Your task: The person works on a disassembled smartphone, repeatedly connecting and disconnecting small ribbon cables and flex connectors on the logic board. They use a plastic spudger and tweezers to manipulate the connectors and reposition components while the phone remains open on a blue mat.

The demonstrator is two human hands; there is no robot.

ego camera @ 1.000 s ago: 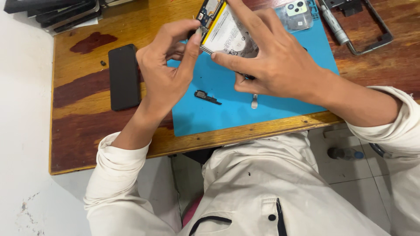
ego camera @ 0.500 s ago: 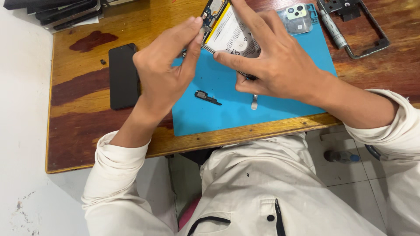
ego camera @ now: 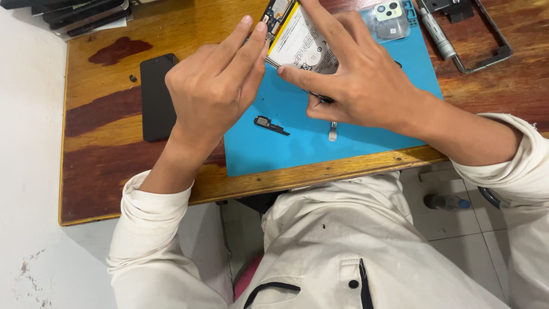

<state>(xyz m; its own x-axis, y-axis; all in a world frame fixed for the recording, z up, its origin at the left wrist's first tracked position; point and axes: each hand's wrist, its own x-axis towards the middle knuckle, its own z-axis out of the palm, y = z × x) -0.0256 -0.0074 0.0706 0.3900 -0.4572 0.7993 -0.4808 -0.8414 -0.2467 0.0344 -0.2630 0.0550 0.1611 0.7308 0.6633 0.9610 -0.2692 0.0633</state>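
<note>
An opened phone with its white battery and circuit board showing is lifted over a blue work mat. My right hand grips its lower edge, thumb along the side and fingers across the battery. My left hand is at the phone's left edge, two fingertips pressed together against the board near its top corner. Whether those fingertips pinch a small part is hidden.
On the mat lie a small black part and a thin metal piece, with a phone back cover at its far end. A black phone rests on the wooden table; a screwdriver and frame sit far right.
Both hands and the opened phone have risen slightly toward the far edge of the view. My left fingertips stay at the phone's upper left corner.
</note>
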